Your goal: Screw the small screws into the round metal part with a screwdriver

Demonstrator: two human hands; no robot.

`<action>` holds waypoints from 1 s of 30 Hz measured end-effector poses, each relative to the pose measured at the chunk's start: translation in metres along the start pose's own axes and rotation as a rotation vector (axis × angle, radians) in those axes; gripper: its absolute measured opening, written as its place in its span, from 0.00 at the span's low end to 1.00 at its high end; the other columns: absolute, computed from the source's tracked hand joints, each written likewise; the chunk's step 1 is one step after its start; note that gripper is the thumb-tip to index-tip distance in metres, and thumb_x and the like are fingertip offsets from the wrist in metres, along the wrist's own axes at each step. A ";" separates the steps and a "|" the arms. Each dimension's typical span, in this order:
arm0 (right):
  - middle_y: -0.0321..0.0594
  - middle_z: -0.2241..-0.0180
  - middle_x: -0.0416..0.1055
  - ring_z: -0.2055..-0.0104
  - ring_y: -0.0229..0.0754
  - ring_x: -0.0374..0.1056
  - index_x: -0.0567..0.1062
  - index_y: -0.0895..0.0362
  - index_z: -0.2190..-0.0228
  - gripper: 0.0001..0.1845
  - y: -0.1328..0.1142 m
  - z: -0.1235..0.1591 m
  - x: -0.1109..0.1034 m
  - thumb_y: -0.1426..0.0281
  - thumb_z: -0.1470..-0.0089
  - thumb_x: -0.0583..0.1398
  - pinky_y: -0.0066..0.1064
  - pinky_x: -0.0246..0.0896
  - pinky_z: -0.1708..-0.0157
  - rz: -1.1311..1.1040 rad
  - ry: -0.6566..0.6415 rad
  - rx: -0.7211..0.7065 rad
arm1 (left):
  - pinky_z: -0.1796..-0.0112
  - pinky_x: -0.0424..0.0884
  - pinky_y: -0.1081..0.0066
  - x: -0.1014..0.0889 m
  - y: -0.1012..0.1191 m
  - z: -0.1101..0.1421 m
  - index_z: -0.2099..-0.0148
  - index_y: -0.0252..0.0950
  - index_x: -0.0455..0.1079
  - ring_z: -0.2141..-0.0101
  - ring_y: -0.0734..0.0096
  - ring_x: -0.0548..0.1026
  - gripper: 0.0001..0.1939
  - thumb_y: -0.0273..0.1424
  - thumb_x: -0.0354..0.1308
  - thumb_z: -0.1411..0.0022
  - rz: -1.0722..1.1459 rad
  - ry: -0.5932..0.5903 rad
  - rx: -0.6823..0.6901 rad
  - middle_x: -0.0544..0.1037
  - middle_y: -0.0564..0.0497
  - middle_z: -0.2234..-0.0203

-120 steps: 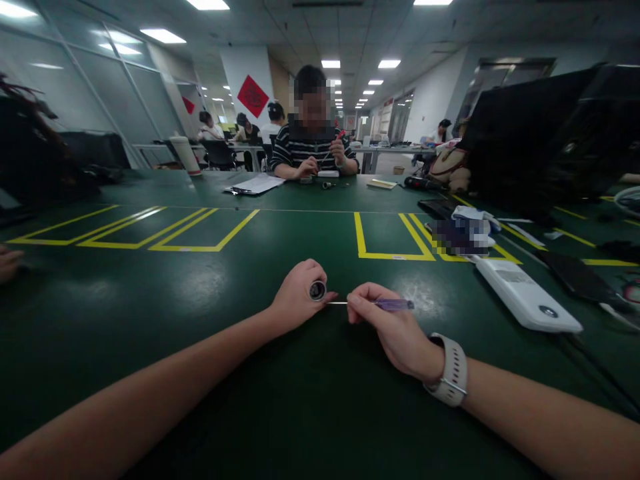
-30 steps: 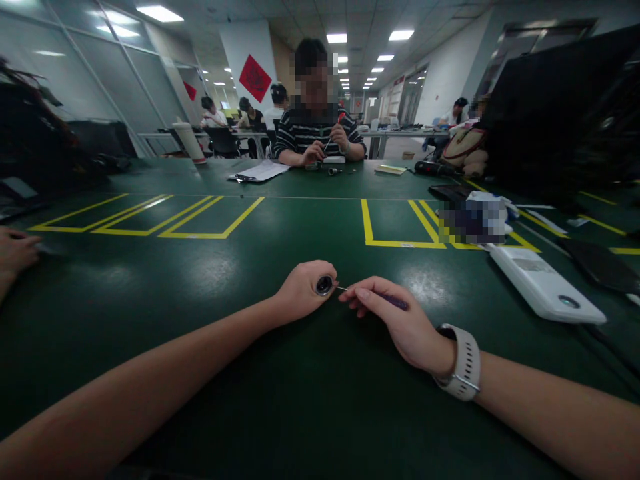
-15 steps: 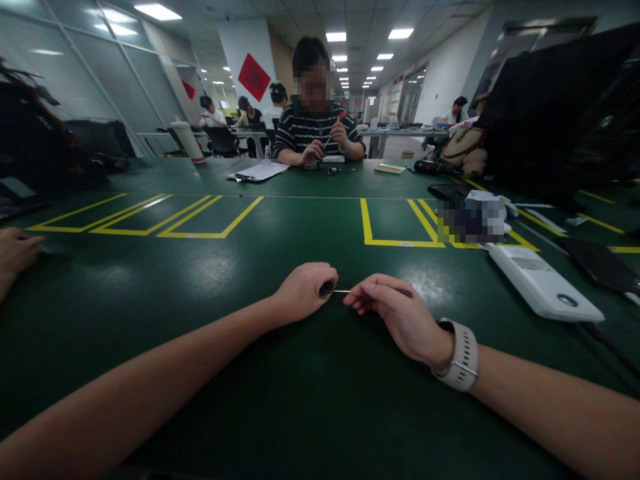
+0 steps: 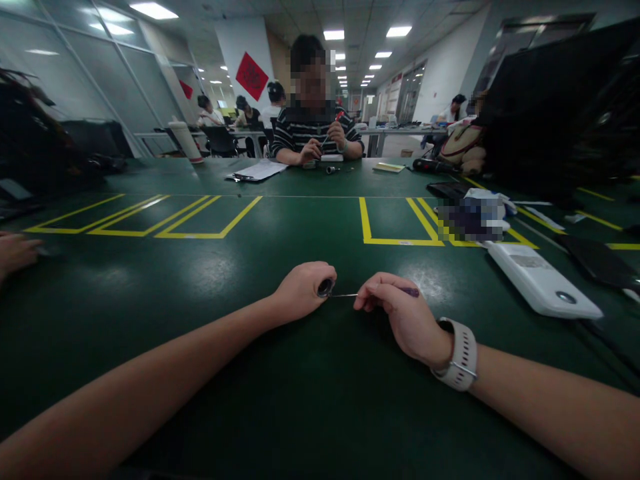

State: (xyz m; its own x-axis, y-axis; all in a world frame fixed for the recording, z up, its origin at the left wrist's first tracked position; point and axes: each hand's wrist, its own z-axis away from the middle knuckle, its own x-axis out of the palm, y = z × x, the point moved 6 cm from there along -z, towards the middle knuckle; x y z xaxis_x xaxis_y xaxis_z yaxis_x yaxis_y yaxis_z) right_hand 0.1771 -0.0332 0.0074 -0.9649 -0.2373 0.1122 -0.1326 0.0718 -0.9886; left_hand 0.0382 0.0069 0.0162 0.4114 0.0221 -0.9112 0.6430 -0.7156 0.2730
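My left hand grips round hollow part over near centre of green table. My right hand, to right, grips purple-handled tool, tip at part's edge. Work seemingly under way; steps done or left unreadable.

Dim overall, lit by white ceiling panels across the top of the frame. Glare whitens two patches of the green tabletop around mid-height; its lower centre sinks into shadow. The left hand and right hand look fairly crisp, the distant wall soft. Wide-angle distortion stretches the forearms toward the lower corners.
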 end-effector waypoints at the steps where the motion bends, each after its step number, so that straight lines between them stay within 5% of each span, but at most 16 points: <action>1: 0.36 0.77 0.71 0.72 0.38 0.65 0.73 0.57 0.78 0.12 0.000 0.000 0.000 0.70 0.48 0.54 0.32 0.57 0.69 0.014 0.006 0.001 | 0.71 0.62 0.73 0.000 0.000 0.000 0.71 0.34 0.64 0.74 0.74 0.67 0.03 0.23 0.53 0.47 -0.002 0.003 0.000 0.68 0.54 0.76; 12: 0.36 0.73 0.70 0.69 0.38 0.65 0.73 0.56 0.73 0.11 -0.005 0.004 0.001 0.66 0.44 0.54 0.32 0.60 0.68 0.143 -0.047 -0.115 | 0.72 0.62 0.74 -0.003 0.000 0.000 0.71 0.34 0.65 0.74 0.74 0.68 0.03 0.24 0.54 0.45 0.012 0.027 -0.057 0.69 0.54 0.76; 18: 0.38 0.63 0.72 0.61 0.41 0.68 0.75 0.53 0.64 0.09 -0.016 0.008 0.016 0.67 0.45 0.56 0.36 0.62 0.60 0.297 -0.195 -0.090 | 0.73 0.61 0.73 -0.005 0.000 0.000 0.72 0.34 0.63 0.75 0.74 0.67 0.05 0.27 0.54 0.44 0.014 0.075 -0.045 0.67 0.55 0.78; 23: 0.38 0.57 0.71 0.53 0.43 0.66 0.74 0.51 0.59 0.12 -0.012 0.009 0.021 0.66 0.45 0.57 0.39 0.61 0.54 0.183 -0.323 -0.049 | 0.75 0.60 0.74 -0.006 -0.003 0.002 0.74 0.35 0.62 0.76 0.75 0.65 0.08 0.30 0.53 0.43 0.051 0.102 -0.084 0.67 0.55 0.79; 30: 0.38 0.55 0.70 0.52 0.42 0.64 0.73 0.50 0.57 0.13 -0.013 0.010 0.013 0.66 0.41 0.52 0.39 0.58 0.52 0.222 -0.195 -0.141 | 0.73 0.61 0.73 -0.006 -0.007 0.001 0.73 0.35 0.62 0.74 0.73 0.67 0.04 0.23 0.54 0.49 0.053 0.102 -0.138 0.69 0.54 0.77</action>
State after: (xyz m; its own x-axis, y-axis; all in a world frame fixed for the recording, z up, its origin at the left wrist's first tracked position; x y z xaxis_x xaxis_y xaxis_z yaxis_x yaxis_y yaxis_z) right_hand 0.1690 -0.0471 0.0207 -0.9139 -0.3811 -0.1399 0.0332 0.2731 -0.9614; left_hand 0.0307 0.0115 0.0195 0.5062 0.0626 -0.8601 0.6984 -0.6148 0.3663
